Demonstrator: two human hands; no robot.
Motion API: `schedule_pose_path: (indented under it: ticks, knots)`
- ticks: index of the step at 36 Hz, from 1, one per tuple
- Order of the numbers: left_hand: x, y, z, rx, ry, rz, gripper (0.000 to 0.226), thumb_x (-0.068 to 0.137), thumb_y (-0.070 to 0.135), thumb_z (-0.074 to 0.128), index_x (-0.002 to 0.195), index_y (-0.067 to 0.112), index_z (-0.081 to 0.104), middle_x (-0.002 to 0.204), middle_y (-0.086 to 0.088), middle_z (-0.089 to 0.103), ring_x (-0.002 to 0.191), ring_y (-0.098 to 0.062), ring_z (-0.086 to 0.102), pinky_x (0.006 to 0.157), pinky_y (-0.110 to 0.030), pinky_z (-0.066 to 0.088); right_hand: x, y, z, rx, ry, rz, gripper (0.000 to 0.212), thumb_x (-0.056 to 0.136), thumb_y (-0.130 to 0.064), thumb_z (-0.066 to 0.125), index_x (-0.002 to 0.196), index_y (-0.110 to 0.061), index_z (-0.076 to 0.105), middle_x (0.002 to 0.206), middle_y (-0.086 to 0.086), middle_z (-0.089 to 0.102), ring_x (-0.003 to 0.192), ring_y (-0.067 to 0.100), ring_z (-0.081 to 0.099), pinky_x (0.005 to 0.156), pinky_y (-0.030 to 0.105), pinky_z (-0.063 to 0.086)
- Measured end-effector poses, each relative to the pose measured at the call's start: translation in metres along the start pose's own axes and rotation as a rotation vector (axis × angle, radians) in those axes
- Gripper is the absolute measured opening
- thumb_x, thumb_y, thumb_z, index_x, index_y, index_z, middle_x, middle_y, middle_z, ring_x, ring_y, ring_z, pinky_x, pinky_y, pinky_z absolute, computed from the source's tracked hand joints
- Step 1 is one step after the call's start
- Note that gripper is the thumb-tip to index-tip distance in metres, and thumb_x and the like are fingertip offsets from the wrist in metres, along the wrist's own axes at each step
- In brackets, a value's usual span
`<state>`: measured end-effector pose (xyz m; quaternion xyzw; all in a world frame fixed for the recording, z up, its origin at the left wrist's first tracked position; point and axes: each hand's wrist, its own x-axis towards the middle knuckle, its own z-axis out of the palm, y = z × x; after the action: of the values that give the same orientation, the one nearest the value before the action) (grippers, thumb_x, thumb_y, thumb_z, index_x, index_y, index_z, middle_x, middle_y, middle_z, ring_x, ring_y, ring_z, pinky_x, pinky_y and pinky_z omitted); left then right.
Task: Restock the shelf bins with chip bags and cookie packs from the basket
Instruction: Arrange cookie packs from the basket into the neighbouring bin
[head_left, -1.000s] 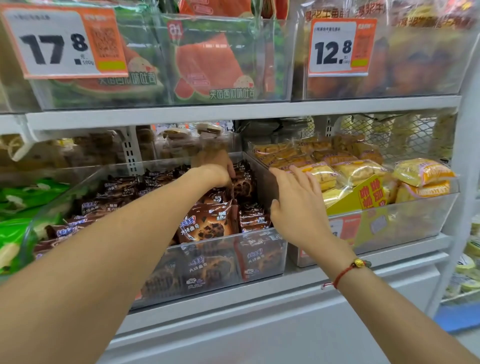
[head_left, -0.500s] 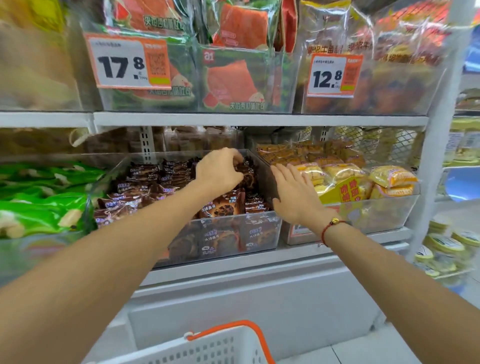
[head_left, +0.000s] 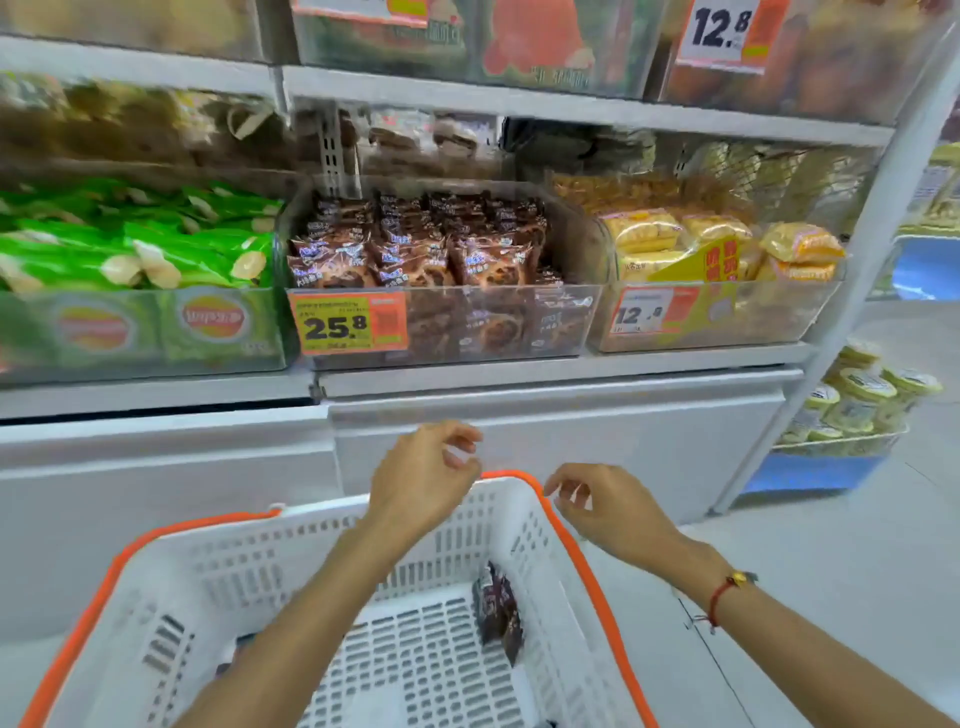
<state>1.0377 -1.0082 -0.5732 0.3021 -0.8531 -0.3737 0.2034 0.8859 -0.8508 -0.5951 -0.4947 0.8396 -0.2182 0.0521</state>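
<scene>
- Cookie packs (head_left: 496, 610) lie low in the white basket (head_left: 218, 561), below and between both hands, leaning against its right wall; only these dark wrappers plainly show, so little stock seems left to move
- Left hand (head_left: 423, 478) hangs over the basket's far rim with loosely curled fingers, holding nothing; right hand (head_left: 605, 501) hangs just past the orange rim, fingers likewise slack and empty
- Risk: the packs stand on edge against the wall, so a hurried reach could knock them flat, or catch only one wrapper and drop the other back
- Risk: the middle shelf bin (head_left: 447, 322), up and ahead of the hands, already looks heaped to its front lip; pressing more in could push a front pack over the edge onto the floor
- Risk: the green chip bags (head_left: 140, 254) fill the bin up and left of the left hand, and yellow packs (head_left: 654, 234) fill the bin on the other side, so a careless drop could land in the wrong bin
- Against half a second ago: both hands were up at the brown cookie bin, the left one curled among the packs, the right flat on the divider; now both are down at the basket and empty, and the view tilts lower, showing far more of the basket
</scene>
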Motion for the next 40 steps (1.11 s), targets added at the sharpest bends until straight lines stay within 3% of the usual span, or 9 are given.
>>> schedule_pose_path:
  ticks: [7,12,16,19,23,31,34,36,40]
  knots:
    - [-0.055,-0.102,0.061,-0.032,-0.325,-0.292,0.012,0.089,0.019,0.060,0.092,0.030,0.064,0.112,0.003,0.067,0.097,-0.017,0.065,0.087,-0.032,0.052,-0.037,0.013,0.089,0.006,-0.442,0.000,0.027,0.092,-0.010,0.046,0.102,-0.021,0.069,0.092,-0.008,0.062,0.078,0.010,0.055,0.074,0.028,0.048]
    - [-0.096,-0.148,0.106,0.024,-0.834,-0.430,0.031,0.095,0.026,0.058,0.125,0.017,0.060,0.134,-0.005,0.056,0.111,-0.024,0.059,0.093,-0.034,0.048,-0.054,0.013,0.143,-0.078,-0.799,-0.026,0.031,0.099,-0.013,0.041,0.122,-0.018,0.061,0.128,0.003,0.056,0.108,0.025,0.056,0.090,0.032,0.045]
    - [-0.121,-0.168,0.132,0.092,-1.145,-0.479,0.056,0.095,0.027,0.058,0.146,0.014,0.038,0.152,-0.001,0.035,0.134,-0.021,0.041,0.108,-0.031,0.038,-0.058,0.011,0.179,-0.117,-1.060,-0.030,0.032,0.092,-0.016,0.060,0.124,-0.019,0.060,0.121,0.006,0.062,0.105,0.023,0.058,0.091,0.036,0.048]
    - [-0.131,-0.179,0.144,0.058,-1.284,-0.598,0.059,0.092,0.019,0.061,0.145,0.014,0.037,0.149,0.000,0.038,0.132,-0.017,0.042,0.101,-0.027,0.043,-0.060,0.005,0.200,-0.122,-1.271,-0.031,0.044,0.086,-0.021,0.070,0.128,-0.017,0.059,0.128,0.002,0.060,0.116,0.020,0.055,0.099,0.033,0.045]
    - [-0.141,-0.190,0.150,0.093,-1.215,-0.537,0.048,0.090,0.025,0.063,0.132,0.005,0.051,0.135,-0.011,0.052,0.121,-0.025,0.052,0.087,-0.026,0.044,-0.066,0.000,0.221,-0.201,-1.394,-0.084,0.045,0.082,-0.021,0.073,0.126,-0.017,0.062,0.129,0.002,0.060,0.117,0.022,0.055,0.100,0.039,0.046]
    - [-0.143,-0.196,0.145,0.059,-1.103,-0.527,0.037,0.098,0.028,0.048,0.112,-0.003,0.062,0.098,-0.020,0.058,0.091,-0.037,0.051,0.082,-0.041,0.042,-0.064,-0.003,0.226,-0.175,-1.257,-0.058,0.031,0.087,-0.010,0.056,0.116,-0.011,0.068,0.106,0.013,0.067,0.091,0.028,0.058,0.076,0.033,0.047]
    - [-0.136,-0.195,0.135,-0.077,-0.981,-0.688,0.034,0.102,0.035,0.039,0.113,0.007,0.055,0.111,-0.011,0.053,0.104,-0.025,0.054,0.082,-0.031,0.041,-0.057,-0.003,0.218,-0.090,-1.147,0.031,0.024,0.090,-0.006,0.049,0.105,-0.009,0.068,0.096,0.013,0.064,0.086,0.024,0.054,0.073,0.032,0.045]
    - [-0.128,-0.190,0.124,-0.220,-0.867,-0.791,0.043,0.102,0.044,0.035,0.130,0.015,0.049,0.130,-0.009,0.052,0.121,-0.022,0.052,0.091,-0.030,0.043,-0.048,-0.004,0.205,0.043,-1.079,0.131,0.020,0.094,-0.006,0.047,0.101,-0.014,0.064,0.089,0.005,0.063,0.081,0.019,0.055,0.067,0.027,0.045]
    - [-0.111,-0.167,0.094,-0.417,-0.723,-0.770,0.061,0.097,0.059,0.029,0.143,0.020,0.038,0.143,-0.005,0.046,0.126,-0.019,0.047,0.095,-0.028,0.040,-0.028,-0.015,0.166,0.311,-0.945,0.289,0.016,0.099,-0.012,0.047,0.113,-0.010,0.054,0.095,0.006,0.063,0.083,0.016,0.060,0.074,0.023,0.048]
